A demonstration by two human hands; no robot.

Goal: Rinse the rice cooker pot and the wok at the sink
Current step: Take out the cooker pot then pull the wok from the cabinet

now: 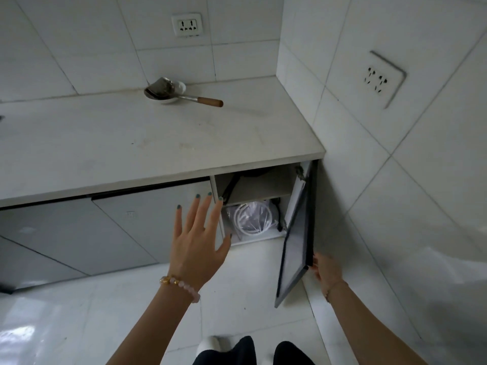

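Your dark trouser legs and a white slipper sit at the bottom edge, over glossy white floor tiles. Your left hand is flat, fingers spread wide and holding nothing, raised in front of the open cabinet. A bracelet of pink beads with a gold piece circles that wrist. Your right hand grips the free edge of the cabinet door near its lower corner, and the door stands swung out toward the right wall.

On the upper shelf a dark rim and black handle show. This looks to be the wok, mostly hidden under the counter lip. On the lower shelf lies a coiled white hose in clear plastic. Grey cabinet fronts run to the left; a mark on one is too small to read.

Above them the pale countertop is smudged. Near its back a metal spatula with a wooden handle rests in a small white bowl. The white tiled walls meet at a corner, with a wall socket behind the counter and a second socket on the right.
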